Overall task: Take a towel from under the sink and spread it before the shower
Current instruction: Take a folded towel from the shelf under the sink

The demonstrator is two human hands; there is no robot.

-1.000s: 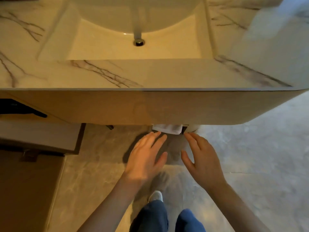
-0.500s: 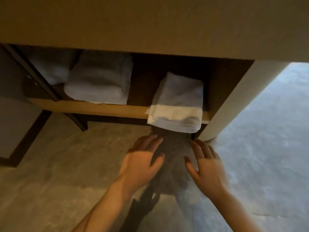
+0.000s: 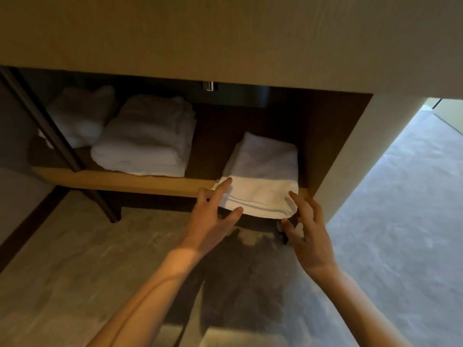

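On the right end of the shelf (image 3: 155, 182) lies your folded white towel (image 3: 263, 176), its near edge overhanging. Your left hand (image 3: 213, 219) and right hand (image 3: 310, 236), fingers spread, touch its corners without gripping. Farther left, two dim towel stacks (image 3: 147, 139) blur.

Three lots of folded white towels sit on one wooden shelf (image 3: 160, 182): a folded towel (image 3: 263, 179), a stack (image 3: 147, 139), a dim pile (image 3: 80, 116). Two hands reach in: left hand (image 3: 210, 219), right hand (image 3: 310, 234).
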